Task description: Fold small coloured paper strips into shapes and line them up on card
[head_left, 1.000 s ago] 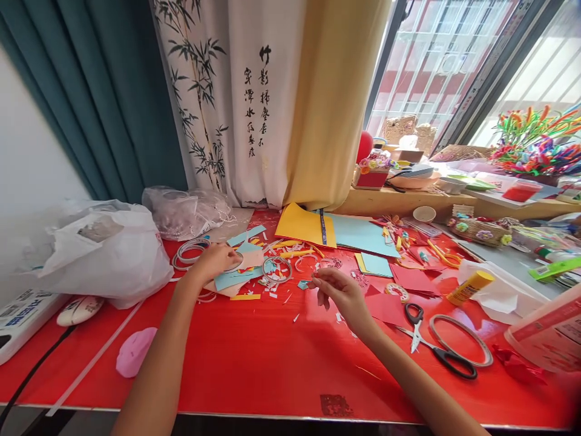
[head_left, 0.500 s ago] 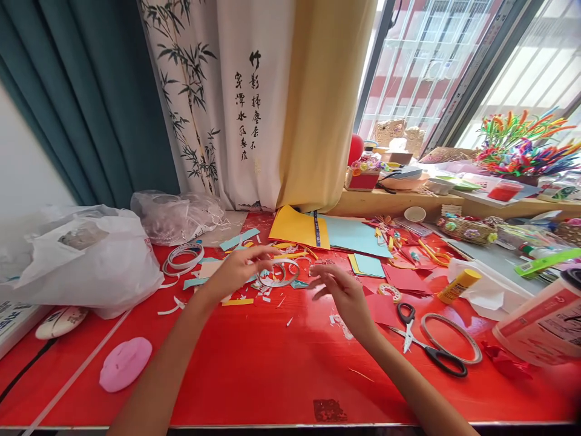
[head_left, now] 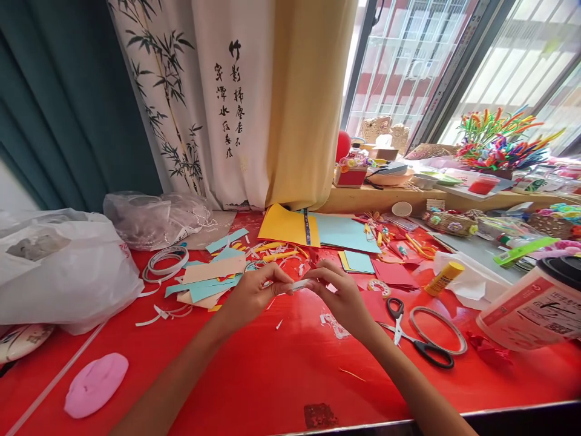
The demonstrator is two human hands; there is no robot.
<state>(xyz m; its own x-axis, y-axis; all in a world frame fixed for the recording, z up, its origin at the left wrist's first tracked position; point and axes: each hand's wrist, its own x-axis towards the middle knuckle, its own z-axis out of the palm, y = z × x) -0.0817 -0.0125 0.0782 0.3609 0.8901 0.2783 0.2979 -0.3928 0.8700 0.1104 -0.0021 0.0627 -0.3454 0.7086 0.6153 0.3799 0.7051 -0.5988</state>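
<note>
My left hand (head_left: 256, 293) and my right hand (head_left: 339, 292) meet above the middle of the red table, fingertips pinched from either side on a narrow white band, which looks like a roll of white tape (head_left: 300, 284) seen edge-on. Fingers hide its ends. Behind my left hand lie paper strips, such as a peach one (head_left: 214, 270), and a thin ring (head_left: 256, 265) partly covered by the hand. Yellow scraps (head_left: 281, 254) are strewn just beyond my fingers. To the right of my right hand lie black-handled scissors (head_left: 399, 333), spread open, and a small patterned tape roll (head_left: 379, 288).
White tape rolls (head_left: 167, 261) and a white plastic bag (head_left: 68, 266) are at the left, with a pink lump (head_left: 96, 384) in front. Yellow card (head_left: 284, 225) and blue card (head_left: 347, 233) lie at the back. A glue stick (head_left: 445, 278), a large ring (head_left: 438, 330) and a tub (head_left: 535, 303) stand or lie rightward.
My hands, apart before, have come together and closed on the white band. The ring seen by my left hand is no longer lying between them. The view has turned slightly right.
</note>
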